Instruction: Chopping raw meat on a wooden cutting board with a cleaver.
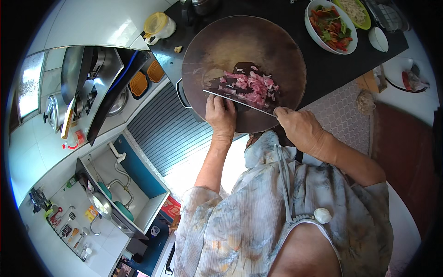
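Note:
A round wooden chopping board (238, 38) lies before me, with a pile of chopped raw pink meat (258, 85) on its near half. My right hand (303, 130) grips the handle end of a knife (238, 100) at the board's near right edge. The knife is seen almost edge-on, a thin pale line slanting across the board on the near side of the meat. Close against the blade's far left part is my left hand (221, 114), its fingers bent. The blade hides its fingertips, and whether they hold anything cannot be seen.
A white bowl (307, 20) of cut red and green peppers stands right of the board, near a green dish (367, 22) and a small white bowl (379, 39). A yellow-lidded jug (166, 27) is at the left. A metal handle (180, 93) juts out by the board's left edge.

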Available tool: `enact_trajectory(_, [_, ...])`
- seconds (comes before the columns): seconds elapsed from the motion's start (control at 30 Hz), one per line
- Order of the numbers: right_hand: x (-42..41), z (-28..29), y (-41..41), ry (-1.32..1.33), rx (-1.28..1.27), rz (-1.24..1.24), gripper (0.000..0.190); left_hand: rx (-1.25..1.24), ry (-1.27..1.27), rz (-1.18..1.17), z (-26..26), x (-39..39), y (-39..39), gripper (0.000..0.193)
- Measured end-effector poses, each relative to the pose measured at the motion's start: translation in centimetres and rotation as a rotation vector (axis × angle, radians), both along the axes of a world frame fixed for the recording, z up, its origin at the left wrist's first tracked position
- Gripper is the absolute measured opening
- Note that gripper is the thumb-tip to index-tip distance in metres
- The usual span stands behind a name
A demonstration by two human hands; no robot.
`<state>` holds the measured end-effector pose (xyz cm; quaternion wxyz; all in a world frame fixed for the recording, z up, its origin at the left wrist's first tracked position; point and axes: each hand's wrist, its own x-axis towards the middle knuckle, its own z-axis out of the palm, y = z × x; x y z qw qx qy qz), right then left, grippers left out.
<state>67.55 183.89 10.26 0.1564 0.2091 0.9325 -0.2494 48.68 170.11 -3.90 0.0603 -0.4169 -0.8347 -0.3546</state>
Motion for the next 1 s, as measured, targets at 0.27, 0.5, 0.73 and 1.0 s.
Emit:
enact_trajectory(0.27, [-4.1,-1.5,-0.3,0.093,-0.064,-0.031,0.012,0.020,0.028,-0.044,-0.2,-0.4,0.0,0.028])
enact_trajectory(0.5, [-6.2,-3.3,-0.9,0.184,-0.026,-0.037,0.007,-0.016,-0.087,-0.022,0.4,0.1,0.2,0.026])
enact_trajectory(0.73, [-0.1,-1.4,1.2,0.069,-0.073,-0.087,0.018,0.088,-0.012,-0.010,0.3,0.0,0.1,0.025])
enact_trajectory(1.0, [-0.1,-0.4,0.0,0.114,0.027,0.000,0.007,0.033,-0.003,-0.010,-0.5,0.0,-0.5,0.028])
